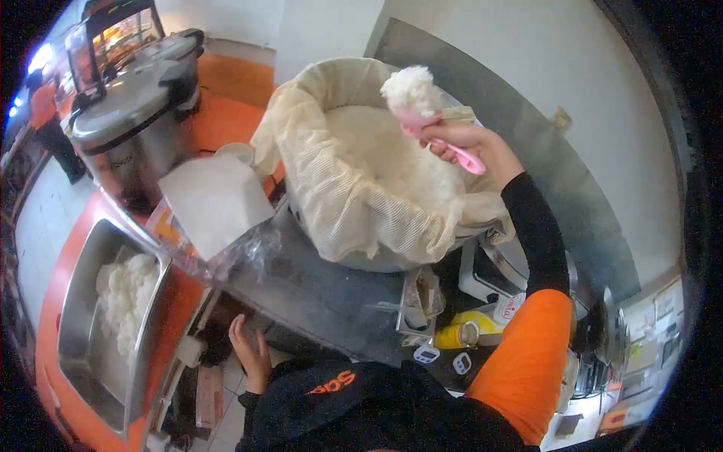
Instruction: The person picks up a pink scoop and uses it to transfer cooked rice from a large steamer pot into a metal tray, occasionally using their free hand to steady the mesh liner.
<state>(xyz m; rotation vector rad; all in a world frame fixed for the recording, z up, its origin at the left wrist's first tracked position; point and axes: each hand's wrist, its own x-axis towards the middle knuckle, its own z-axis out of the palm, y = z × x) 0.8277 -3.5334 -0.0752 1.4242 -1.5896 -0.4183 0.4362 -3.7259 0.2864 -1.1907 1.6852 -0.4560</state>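
My right hand (456, 139) is closed around the handle of a pink rice paddle (468, 160), raised over a big pot. A clump of white rice (413, 90) sits on the paddle. The pot is lined with a cream mesh cloth (354, 218) that hangs over its rim, and more rice (376, 143) lies inside. Low at the left, my left hand (251, 352) is held beside the counter edge with its fingers apart and nothing in it. Left of it stands a deep metal pan (94, 361) with a mound of rice (128, 297) in it.
Large metal cookers (132, 113) stand at the back left, near white paper (218, 203) and crumpled plastic (252, 252). A yellow can (456, 335) and two small timers (426, 354) are by my right side. Another person (49, 120) stands far left.
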